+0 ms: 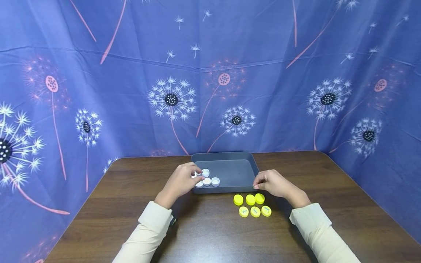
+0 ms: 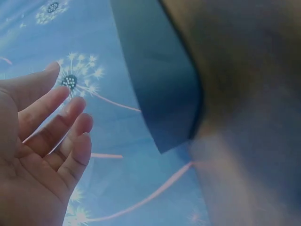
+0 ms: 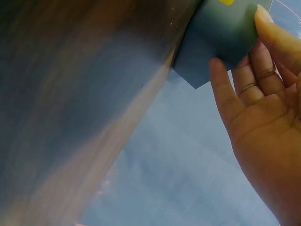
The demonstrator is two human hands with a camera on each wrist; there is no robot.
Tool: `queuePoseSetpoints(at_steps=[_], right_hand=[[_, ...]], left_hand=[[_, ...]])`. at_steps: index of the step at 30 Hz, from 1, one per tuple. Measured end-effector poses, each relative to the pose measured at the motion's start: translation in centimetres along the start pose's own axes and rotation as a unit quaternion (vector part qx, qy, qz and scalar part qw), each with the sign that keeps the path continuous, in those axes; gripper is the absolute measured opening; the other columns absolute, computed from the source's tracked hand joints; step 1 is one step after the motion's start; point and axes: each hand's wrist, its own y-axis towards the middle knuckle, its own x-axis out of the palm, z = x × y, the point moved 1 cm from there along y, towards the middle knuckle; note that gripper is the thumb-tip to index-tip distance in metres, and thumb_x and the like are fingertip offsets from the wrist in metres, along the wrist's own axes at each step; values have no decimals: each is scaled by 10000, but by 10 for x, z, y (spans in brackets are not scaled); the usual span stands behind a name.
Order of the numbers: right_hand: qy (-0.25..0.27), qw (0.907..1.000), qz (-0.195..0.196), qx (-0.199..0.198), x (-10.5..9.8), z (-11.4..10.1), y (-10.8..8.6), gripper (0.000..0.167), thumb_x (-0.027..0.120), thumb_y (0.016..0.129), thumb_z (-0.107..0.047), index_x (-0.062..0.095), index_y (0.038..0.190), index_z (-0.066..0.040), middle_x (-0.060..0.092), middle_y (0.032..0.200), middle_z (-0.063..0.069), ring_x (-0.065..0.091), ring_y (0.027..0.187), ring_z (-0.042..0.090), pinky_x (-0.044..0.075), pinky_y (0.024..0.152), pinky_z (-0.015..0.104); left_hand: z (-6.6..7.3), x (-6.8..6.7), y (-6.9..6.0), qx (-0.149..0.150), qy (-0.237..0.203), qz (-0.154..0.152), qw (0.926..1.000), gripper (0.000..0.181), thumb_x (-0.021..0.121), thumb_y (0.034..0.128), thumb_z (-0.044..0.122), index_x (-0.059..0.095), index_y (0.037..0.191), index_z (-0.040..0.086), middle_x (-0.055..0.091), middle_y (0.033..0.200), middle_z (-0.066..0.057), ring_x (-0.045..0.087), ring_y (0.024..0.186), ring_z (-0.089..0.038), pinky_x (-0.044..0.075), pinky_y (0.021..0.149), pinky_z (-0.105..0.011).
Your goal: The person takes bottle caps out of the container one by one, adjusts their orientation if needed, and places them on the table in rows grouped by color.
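Note:
A dark grey tray [image 1: 235,170] stands at the back of the table, with several white bottle caps [image 1: 215,181] in its left part. Over that left end is my left hand [image 1: 182,179], thumb and forefinger apart beside the caps, partly hiding some. Its fingers look loosely bent and hold nothing in the left wrist view. At the tray's front right corner is my right hand [image 1: 272,182], fingertips close to the rim. The right wrist view shows its fingers slightly bent by the tray wall [image 3: 197,56]; no held thing is visible, and the forefinger is mostly hidden.
Several yellow bottle caps [image 1: 250,199] lie in two rows on the brown wooden table [image 1: 210,233], just in front of the tray. Some bear blue marks. A blue cloth [image 1: 210,47] with dandelion prints hangs behind the table and along its sides.

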Motion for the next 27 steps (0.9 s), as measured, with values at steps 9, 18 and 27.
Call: queuePoseSetpoints(at_steps=[9,18,27], right_hand=[[57,9999,-67,138,0,1,0,39,748,869,-92,775,844,-105,696,847,-114,634,805,81,517,703,276],[45,9998,-26,211,0,1,1,82,764,840,-51,776,834,-133,691,828,-118,628,794,84,511,698,276],[44,9998,-46,211,0,2,0,60,752,864,-82,778,838,-129,692,837,-125,634,806,87,514,701,274]], left_hand=[[1,17,28,-241,-181,-275,9992,254,795,858,225,753,1069,89,694,1010,26,643,999,-181,535,858,-350],[-7,48,43,-668,-730,-823,9917,384,806,847,230,714,1181,66,676,1218,-55,610,1170,-257,495,980,-424],[-16,64,43,-1215,-707,-1367,9806,468,850,794,254,717,1202,65,694,1213,-85,607,1154,-261,489,974,-454]])
